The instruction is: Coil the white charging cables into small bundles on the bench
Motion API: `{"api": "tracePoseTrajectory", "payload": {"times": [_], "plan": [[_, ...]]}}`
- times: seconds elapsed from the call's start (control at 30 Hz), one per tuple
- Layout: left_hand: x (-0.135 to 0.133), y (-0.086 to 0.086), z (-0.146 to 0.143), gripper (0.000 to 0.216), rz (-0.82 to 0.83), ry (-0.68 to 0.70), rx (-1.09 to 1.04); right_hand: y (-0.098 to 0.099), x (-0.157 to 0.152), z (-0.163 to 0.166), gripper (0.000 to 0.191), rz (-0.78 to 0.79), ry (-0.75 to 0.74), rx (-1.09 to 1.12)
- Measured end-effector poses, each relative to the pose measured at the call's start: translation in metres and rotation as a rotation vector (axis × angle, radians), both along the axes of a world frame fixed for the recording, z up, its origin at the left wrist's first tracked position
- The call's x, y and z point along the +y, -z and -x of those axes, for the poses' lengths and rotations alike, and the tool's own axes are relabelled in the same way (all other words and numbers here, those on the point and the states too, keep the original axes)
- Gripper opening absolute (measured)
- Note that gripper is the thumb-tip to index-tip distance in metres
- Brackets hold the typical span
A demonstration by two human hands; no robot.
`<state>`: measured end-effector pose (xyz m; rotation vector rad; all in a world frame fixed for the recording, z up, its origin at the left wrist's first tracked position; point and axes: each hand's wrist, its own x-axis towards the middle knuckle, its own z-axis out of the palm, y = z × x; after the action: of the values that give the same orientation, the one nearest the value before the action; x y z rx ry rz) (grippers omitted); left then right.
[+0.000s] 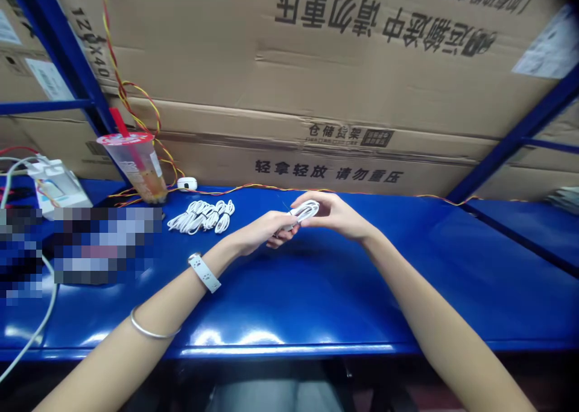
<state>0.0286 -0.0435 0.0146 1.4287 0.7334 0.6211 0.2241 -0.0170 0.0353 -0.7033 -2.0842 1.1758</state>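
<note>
A coiled white cable (308,210) is held up above the blue shelf, between both hands. My left hand (270,228) has its fingers closed round the near end of the coil. My right hand (337,214) pinches the same coil from the right, thumb and fingers curled about its looped end. Several more white cables (199,216), bundled into coils, lie on the shelf to the left of my hands. Part of the held cable is hidden behind my fingers.
The blue metal shelf (289,303) has large cardboard boxes (316,68) behind it. At the left stand a drink cup (138,169) with a red straw, a white earbud case (187,184) and a white box-shaped device (58,186). Twisted red-yellow wire (244,187) runs along the back.
</note>
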Motion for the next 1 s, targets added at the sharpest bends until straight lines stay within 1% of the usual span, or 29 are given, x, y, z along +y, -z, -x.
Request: {"api": "tracePoseTrajectory", "payload": {"times": [0.1,0.23,0.33,0.43,0.53,0.7,0.77,0.8,0.87,1.0], "plan": [[-0.001,-0.001,0.0,0.036,0.002,0.032,0.005,-0.002,-0.001,0.0,0.03,-0.036,0.035,-0.034],[0.0,0.0,0.001,0.039,0.003,0.052,0.007,-0.005,-0.005,0.001,0.029,-0.055,0.056,-0.045],[0.001,0.0,0.003,0.035,-0.026,0.072,-0.007,-0.006,-0.008,0.002,0.029,-0.04,0.031,-0.044],[0.001,0.001,0.004,0.035,-0.037,0.097,-0.027,-0.007,-0.01,0.002,0.029,-0.013,-0.028,-0.051],[0.001,0.003,0.004,0.037,-0.053,0.082,-0.02,-0.006,-0.011,0.003,0.028,-0.012,-0.062,-0.067],[0.001,0.005,0.002,0.037,-0.064,0.024,0.007,-0.003,-0.013,0.007,0.025,-0.129,0.049,-0.09],[0.002,0.005,0.001,0.037,-0.052,0.025,-0.014,-0.002,-0.015,0.008,0.024,-0.165,0.08,-0.089],[0.002,0.005,0.001,0.037,-0.04,0.027,-0.027,-0.003,-0.016,0.009,0.026,-0.189,0.087,-0.087],[0.003,0.005,0.002,0.04,-0.012,0.029,-0.043,-0.005,-0.016,0.009,0.031,-0.264,0.096,-0.101],[0.003,0.004,0.005,0.041,0.013,0.024,-0.04,-0.009,-0.016,0.006,0.031,-0.432,0.123,-0.157]]}}
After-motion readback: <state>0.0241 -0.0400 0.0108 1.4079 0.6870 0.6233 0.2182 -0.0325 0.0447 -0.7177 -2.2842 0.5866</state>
